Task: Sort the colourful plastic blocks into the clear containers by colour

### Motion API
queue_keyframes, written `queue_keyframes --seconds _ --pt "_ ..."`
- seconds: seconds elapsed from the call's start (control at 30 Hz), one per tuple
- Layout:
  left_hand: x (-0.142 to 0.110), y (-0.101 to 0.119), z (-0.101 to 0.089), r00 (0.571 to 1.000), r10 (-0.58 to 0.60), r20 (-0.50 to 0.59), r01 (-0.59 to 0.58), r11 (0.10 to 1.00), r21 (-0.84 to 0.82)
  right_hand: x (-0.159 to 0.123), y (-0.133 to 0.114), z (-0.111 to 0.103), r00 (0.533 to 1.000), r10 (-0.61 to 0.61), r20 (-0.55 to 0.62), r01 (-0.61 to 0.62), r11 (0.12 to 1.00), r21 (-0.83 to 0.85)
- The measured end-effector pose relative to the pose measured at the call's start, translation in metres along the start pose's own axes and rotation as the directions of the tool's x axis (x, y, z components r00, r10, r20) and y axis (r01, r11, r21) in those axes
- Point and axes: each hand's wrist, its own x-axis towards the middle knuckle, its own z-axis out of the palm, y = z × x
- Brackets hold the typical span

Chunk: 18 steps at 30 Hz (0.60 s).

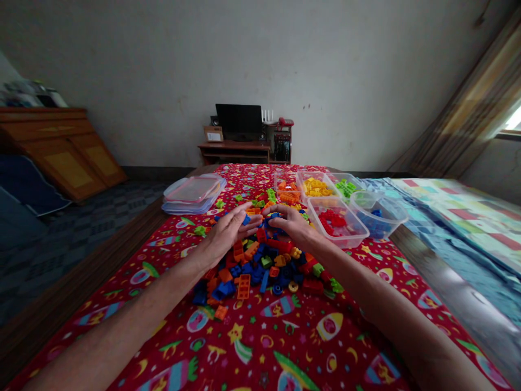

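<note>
A mixed heap of plastic building bricks (256,266) in blue, orange, red, green and yellow lies on the red patterned cloth. Over its far left part is my left hand (230,231), with a small blue brick (246,219) between the thumb and the extended fingers. My right hand (295,225) faces it from the other side, its fingers curled round another blue brick (273,216); the fingers partly hide that brick. Both hands stay low above the heap, a short gap apart.
Clear tubs stand at the back right, sorted by colour: orange bricks (288,191), yellow bricks (317,188), green bricks (345,188), a red-brick tub (354,237) and a round tub (396,220) with blue ones. Stacked lids (193,191) lie at the back left.
</note>
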Motion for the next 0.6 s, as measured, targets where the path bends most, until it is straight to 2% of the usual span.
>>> queue_keyframes --seconds 0.07,0.13,0.27,0.4,0.5,0.6 --pt "-0.001 -0.002 0.002 1.0 -0.014 -0.002 0.014 1.0 0.022 -0.002 -0.003 0.002 0.999 0.019 0.034 -0.022 0.997 0.078" --pt "-0.004 -0.006 0.005 1.0 -0.023 0.004 0.023 0.999 0.043 -0.005 -0.004 0.006 0.997 0.002 0.072 -0.005 0.999 0.04" --pt "-0.011 -0.012 0.013 0.996 -0.093 -0.003 0.093 0.994 0.064 -0.007 0.002 0.016 0.987 -0.105 0.121 0.128 0.971 -0.201" --pt "-0.015 -0.009 0.018 0.992 -0.118 0.042 0.115 0.991 0.069 -0.007 0.003 0.018 0.962 -0.264 0.068 0.266 0.858 -0.44" --pt "-0.013 -0.003 0.016 0.998 0.005 0.063 -0.011 0.996 0.094 -0.006 -0.013 0.0 0.944 -0.329 -0.032 0.266 0.813 -0.518" --pt "-0.008 0.004 0.008 0.988 0.138 0.072 -0.148 0.976 0.159 -0.009 -0.038 -0.044 0.932 -0.342 -0.122 0.23 0.816 -0.531"
